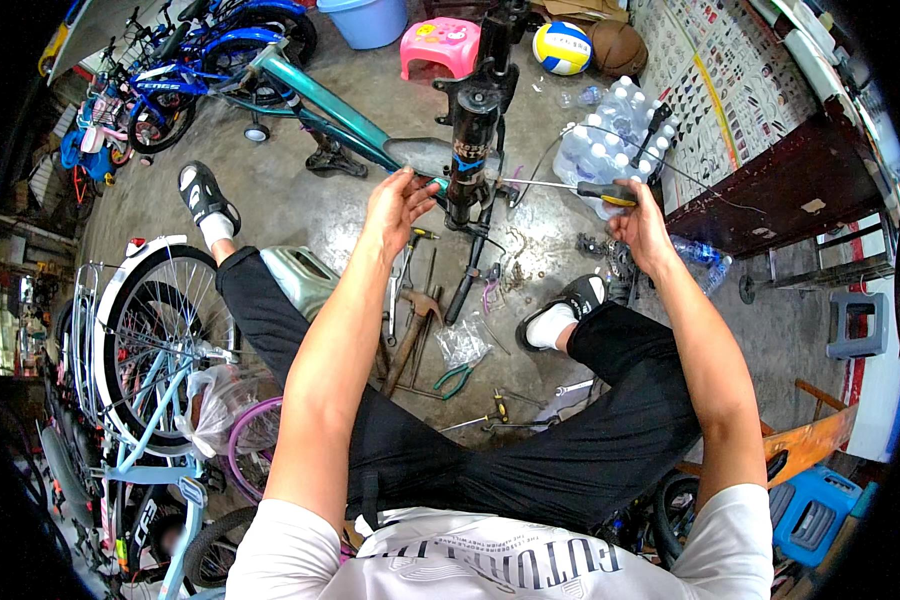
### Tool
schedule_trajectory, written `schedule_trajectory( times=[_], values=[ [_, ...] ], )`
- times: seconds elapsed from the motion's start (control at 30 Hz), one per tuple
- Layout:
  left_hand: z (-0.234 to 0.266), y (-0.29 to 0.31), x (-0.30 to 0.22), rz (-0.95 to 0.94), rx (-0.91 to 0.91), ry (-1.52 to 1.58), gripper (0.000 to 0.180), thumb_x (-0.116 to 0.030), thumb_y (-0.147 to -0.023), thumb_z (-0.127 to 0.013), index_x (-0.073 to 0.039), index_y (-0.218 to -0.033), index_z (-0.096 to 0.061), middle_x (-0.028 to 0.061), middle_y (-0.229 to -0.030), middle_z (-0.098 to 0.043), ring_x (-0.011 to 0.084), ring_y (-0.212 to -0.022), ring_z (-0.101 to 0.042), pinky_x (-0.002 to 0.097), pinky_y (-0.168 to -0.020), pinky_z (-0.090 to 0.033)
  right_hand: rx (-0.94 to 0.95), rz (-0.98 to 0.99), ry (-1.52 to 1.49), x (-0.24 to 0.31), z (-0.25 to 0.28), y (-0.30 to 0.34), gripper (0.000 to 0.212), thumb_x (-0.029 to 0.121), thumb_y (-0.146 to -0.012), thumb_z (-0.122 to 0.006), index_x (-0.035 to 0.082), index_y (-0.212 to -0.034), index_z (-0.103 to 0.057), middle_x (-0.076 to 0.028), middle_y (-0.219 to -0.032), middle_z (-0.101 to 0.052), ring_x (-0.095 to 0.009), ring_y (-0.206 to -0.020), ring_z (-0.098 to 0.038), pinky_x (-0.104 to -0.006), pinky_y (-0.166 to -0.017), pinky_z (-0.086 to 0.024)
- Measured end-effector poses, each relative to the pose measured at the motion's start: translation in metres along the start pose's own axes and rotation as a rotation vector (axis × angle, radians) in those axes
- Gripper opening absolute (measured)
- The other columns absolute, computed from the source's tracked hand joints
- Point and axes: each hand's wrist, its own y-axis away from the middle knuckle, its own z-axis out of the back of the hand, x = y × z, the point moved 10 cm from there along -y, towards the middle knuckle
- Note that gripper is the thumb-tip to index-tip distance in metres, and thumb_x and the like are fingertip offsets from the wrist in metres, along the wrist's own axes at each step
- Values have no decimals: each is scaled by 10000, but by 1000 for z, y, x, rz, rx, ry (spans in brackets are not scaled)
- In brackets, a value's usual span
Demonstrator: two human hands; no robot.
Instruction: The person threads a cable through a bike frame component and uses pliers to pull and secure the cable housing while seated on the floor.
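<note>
In front of me stands a teal bicycle frame (335, 105) with a black upright tube (470, 150) at its near end. My right hand (642, 225) grips the black and yellow handle of a screwdriver (607, 194). Its metal shaft points left and reaches the side of the tube; where the tip meets it I cannot make out. On the tube's left side, my left hand (400, 210) has its fingers apart and slightly bent, close to the frame's teal end. A handlebar grip (460, 298) hangs below the tube.
Between my feet lie a hammer (410, 340), green-handled pliers (454, 381), a bag of small parts (464, 343) and another screwdriver (500, 407). Wrapped bottles (610, 140) stand at right. A pink stool (438, 47) is behind, a light-blue bicycle (150, 420) at left.
</note>
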Motion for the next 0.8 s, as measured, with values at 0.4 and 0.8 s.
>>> schedule_trajectory(
  times=[0.4,0.8],
  values=[
    [-7,0,3,11,23,12,221,-268,-1050,-568,-71,-1151,-564,120,-1143,-674,266,-1091,-671,410,-886,-544,-18,131,226,9,13,-11,498,558,-1011,-533,128,-1263,-528,-45,-862,-572,-111,-635,-463,-277,-591,-368],
    [-6,3,4,23,45,-1,200,-228,-1030,-573,-77,-1162,-570,90,-1119,-683,234,-1038,-690,390,-868,-538,74,-89,203,-2,13,-11,357,351,-992,-540,122,-1264,-519,-32,-914,-562,-111,-723,-507,-291,-637,-408]
  ],
)
